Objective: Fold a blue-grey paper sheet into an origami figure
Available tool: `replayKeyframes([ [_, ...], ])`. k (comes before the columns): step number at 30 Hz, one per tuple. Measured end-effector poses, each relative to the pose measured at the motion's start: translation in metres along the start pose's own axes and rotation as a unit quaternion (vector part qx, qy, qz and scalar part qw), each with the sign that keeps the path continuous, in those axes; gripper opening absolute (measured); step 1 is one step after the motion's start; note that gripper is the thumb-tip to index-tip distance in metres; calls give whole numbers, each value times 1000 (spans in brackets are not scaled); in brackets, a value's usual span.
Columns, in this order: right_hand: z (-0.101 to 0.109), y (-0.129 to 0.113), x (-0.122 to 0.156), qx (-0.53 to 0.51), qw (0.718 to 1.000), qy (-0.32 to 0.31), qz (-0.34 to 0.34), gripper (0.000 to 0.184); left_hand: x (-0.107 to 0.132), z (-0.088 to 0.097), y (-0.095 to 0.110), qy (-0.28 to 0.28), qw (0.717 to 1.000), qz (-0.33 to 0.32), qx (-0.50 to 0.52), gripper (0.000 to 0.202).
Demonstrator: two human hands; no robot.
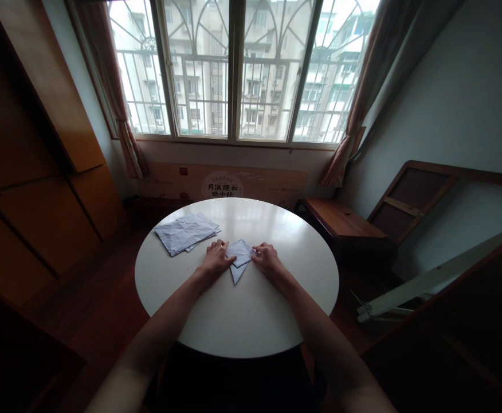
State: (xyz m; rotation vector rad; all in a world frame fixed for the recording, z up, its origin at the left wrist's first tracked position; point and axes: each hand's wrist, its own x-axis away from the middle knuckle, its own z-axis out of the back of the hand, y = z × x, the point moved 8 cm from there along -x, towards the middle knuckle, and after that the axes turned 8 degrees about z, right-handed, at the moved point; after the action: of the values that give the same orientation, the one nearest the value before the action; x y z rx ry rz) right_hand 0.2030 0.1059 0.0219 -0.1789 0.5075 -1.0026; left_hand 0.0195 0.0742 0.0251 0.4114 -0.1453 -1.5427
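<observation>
A small folded sheet of paper (241,253) lies on the white round table (251,310), one pointed end toward me. My left hand (218,256) is closed on its left edge, the thumb resting on the paper. At the right edge, my right hand (267,258) pinches the paper between thumb and fingers. Both hands rest low at the tabletop. Left of my left hand sits a stack of creased paper sheets (186,232), its edges uneven.
Behind the table stands a long printed box (259,179) below the barred window (234,86). A wooden bench (345,221) is at the right, near a leaning wooden frame (414,198). Orange-brown cabinets (40,218) line the left side.
</observation>
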Motion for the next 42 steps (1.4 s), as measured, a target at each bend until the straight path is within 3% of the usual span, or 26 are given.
replayKeyframes([
  [6,1,-2,0,-9,1000,-16,-7,31,0,2,0,3,1000,0,2,46],
  [16,3,-1,1,-15,1000,-4,-10,33,-3,-1,-3,-21,999,21,-14,57],
  [32,0,10,-3,-118,992,14,-35,32,-1,7,-1,3,1000,6,18,56],
  [38,-1,12,-4,-150,988,19,-42,31,-1,9,-3,6,999,12,30,49],
  [42,-1,11,-4,-148,988,20,-38,28,-4,7,-6,1,999,24,40,29],
])
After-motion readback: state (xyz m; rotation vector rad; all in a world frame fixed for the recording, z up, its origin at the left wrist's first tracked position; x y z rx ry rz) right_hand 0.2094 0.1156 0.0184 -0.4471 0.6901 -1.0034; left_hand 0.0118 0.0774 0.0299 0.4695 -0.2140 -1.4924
